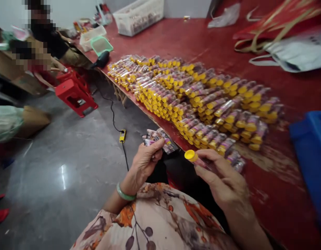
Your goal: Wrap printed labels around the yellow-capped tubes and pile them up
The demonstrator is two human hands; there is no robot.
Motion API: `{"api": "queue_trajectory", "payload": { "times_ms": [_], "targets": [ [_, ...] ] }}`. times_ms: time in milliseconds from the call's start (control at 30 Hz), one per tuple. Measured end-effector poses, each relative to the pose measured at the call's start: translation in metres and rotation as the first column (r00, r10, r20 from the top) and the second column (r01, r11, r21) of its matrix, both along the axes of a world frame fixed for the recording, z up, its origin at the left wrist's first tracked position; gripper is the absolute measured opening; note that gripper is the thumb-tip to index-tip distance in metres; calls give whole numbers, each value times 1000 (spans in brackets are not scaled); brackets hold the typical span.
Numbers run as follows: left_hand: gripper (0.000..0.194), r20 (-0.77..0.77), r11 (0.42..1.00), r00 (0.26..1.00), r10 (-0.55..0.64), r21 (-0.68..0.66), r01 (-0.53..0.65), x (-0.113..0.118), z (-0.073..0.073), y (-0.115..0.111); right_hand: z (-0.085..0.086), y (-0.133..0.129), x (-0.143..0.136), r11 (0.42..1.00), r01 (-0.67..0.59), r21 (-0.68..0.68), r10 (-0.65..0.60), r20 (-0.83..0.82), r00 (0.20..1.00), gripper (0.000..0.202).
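My left hand (147, 158), with a pale green bangle at the wrist, is closed on a bunch of printed wrappers (160, 137) in front of the table edge. In my right hand (220, 170) is a clear tube (195, 159) with a yellow cap, pinched between thumb and fingers, the cap pointing up and left. Beyond both hands, long stacked rows of similar yellow-capped tubes (171, 100) lie on the red table (186, 41). The nearest row is close to the tube in my right hand.
A blue crate (311, 146) stands at the right, with bags (301, 52) behind it. White basket (139, 21), green basket (101, 45) and black dryer-like tool (101, 59) sit farther back. Two people are by red stools (74, 93); a cable crosses the floor.
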State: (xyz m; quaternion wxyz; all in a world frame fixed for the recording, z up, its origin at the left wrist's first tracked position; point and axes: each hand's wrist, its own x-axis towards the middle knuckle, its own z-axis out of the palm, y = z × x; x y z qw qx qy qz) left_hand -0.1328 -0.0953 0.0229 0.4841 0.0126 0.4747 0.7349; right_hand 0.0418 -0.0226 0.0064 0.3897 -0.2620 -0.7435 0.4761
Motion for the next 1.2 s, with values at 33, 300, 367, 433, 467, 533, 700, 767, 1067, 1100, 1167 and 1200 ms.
{"api": "queue_trajectory", "payload": {
  "times_ms": [33,300,367,433,467,533,700,767,1067,1100,1167,1200],
  "targets": [
    [37,17,1000,1000,-9,-2,9,1,0,1,2,-2,1,1000,-14,13,13,13,1000,20],
    [38,71,995,993,-95,12,95,18,4,8,4,-6,-2,934,75,350,-67,-36,997,33],
    [37,80,993,990,-113,23,112,21,3,8,1,-6,-2,933,101,346,-86,-57,995,33],
    [37,98,993,988,-120,32,117,23,2,8,-1,-5,0,940,130,317,-118,-59,991,31],
    [36,110,993,987,-119,33,116,23,1,8,-2,-5,2,945,148,293,-136,-60,989,29],
    [37,136,994,985,-107,24,105,23,0,9,-4,-5,6,967,168,193,-156,-77,985,27],
    [35,218,996,972,-91,8,91,21,-2,11,-3,0,7,976,51,-213,-112,-282,953,44],
    [33,250,996,964,-90,2,93,21,-2,11,-1,3,3,966,15,-259,-110,-360,927,42],
    [32,330,995,941,-74,-34,90,22,-7,14,-4,4,-18,931,37,-363,-183,-376,909,41],
    [32,333,995,940,-77,-34,93,22,-7,14,-4,4,-20,928,47,-370,-195,-372,908,42],
    [34,331,995,940,-79,-34,96,23,-7,14,-3,3,-23,925,75,-372,-222,-372,901,39],
    [35,328,995,942,-78,-34,94,24,-7,13,-1,2,-24,925,95,-368,-243,-381,892,36]
  ]
}}
